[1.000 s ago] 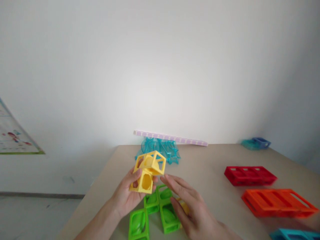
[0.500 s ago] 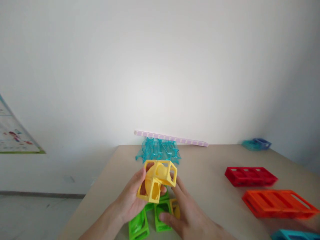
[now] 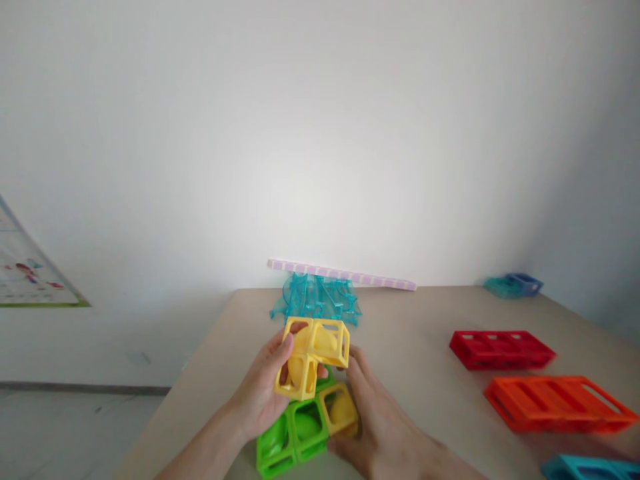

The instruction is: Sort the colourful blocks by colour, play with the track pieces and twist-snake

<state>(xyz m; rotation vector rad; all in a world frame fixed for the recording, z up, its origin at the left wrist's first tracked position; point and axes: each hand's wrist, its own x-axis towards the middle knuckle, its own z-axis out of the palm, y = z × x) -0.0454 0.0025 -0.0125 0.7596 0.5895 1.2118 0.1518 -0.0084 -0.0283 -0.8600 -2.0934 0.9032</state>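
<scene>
Gripping the yellow block (image 3: 309,353) above the green blocks (image 3: 306,427), the left hand (image 3: 261,393) is steadying it while the right hand (image 3: 380,423), hold unclear, is apparently positioning the lower yellow cube (image 3: 343,408), the next move likely calling for alignment.

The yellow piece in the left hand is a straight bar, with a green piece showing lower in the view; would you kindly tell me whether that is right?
Not quite: the yellow piece in the left hand is bent like an L, not straight, as the head view shows. A green piece does show lower.
</scene>
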